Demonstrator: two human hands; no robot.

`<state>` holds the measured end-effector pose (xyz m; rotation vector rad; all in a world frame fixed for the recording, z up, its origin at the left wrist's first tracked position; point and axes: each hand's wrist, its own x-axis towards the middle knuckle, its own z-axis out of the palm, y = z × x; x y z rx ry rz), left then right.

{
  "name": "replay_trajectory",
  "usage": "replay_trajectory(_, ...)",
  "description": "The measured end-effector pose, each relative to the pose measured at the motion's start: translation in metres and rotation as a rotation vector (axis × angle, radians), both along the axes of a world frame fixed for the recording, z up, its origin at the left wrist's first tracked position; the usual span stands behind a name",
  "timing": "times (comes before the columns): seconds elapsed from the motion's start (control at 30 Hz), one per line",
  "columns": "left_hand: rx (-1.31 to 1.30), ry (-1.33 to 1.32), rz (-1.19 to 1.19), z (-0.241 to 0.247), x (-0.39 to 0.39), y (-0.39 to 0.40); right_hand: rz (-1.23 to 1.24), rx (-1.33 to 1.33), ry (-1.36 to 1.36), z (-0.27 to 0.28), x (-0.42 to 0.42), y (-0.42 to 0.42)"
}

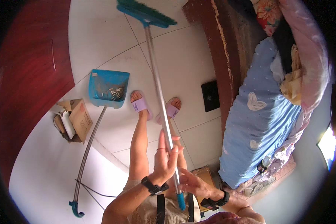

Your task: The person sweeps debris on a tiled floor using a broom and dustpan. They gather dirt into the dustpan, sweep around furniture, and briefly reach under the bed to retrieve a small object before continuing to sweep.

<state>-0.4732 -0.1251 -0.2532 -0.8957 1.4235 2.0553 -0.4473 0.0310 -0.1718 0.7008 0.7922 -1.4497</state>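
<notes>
A broom with a metal handle (pixel 156 81) and a teal head with dark green bristles (pixel 147 14) runs from the top of the view down to my lap. My left hand (pixel 165 159) is at the middle-lower part of the handle, its fingers spread along it. Close to the teal end grip (pixel 181 202), my right hand (pixel 194 183) touches or nearly touches the handle; its fingers are loosely bent. On the tiled floor to the left lies a blue dustpan (pixel 109 77) holding several small whitish pieces and dirt, its long metal handle reaching down to a hooked teal end.
An open cardboard box (pixel 82 119) stands left of the dustpan handle, below a dark red wooden surface (pixel 33 64). On the right are a bed with a blue sheet (pixel 240 126) and its brown frame (pixel 222 70), and a flat black object (pixel 210 96) on the floor. Thin dark cables cross near the wall.
</notes>
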Motion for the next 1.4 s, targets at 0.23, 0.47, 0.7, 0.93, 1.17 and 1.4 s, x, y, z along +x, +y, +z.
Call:
replay_trajectory(0.23, 0.114, -0.018, -0.339, 0.016, -0.001, 0.021, -0.218, 0.488, 0.033, 0.062, 0.011, -0.039)
replay_trajectory(0.47, 0.031, 0.063, -0.911, 0.029, 0.012, 0.014, -0.338, 0.631, -0.054, 0.074, 0.064, -0.051)
replay_trajectory(0.7, -0.139, 0.376, -0.657, 0.019, 0.049, -0.007, -0.426, 0.826, 0.039, 0.035, 0.073, -0.066)
replay_trajectory(0.93, -0.239, 0.167, -0.621, 0.032, 0.052, -0.066, -0.455, 0.953, 0.282, -0.078, 0.069, -0.084)
replay_trajectory(1.17, -0.377, 0.192, -0.368, 0.054, 0.065, -0.103, -0.332, 0.82, 0.046, -0.068, 0.06, -0.084)
replay_trajectory(1.4, -0.365, 0.171, -0.195, 0.117, 0.083, -0.107, -0.29, 0.535, -0.151, 0.056, 0.083, 0.002)
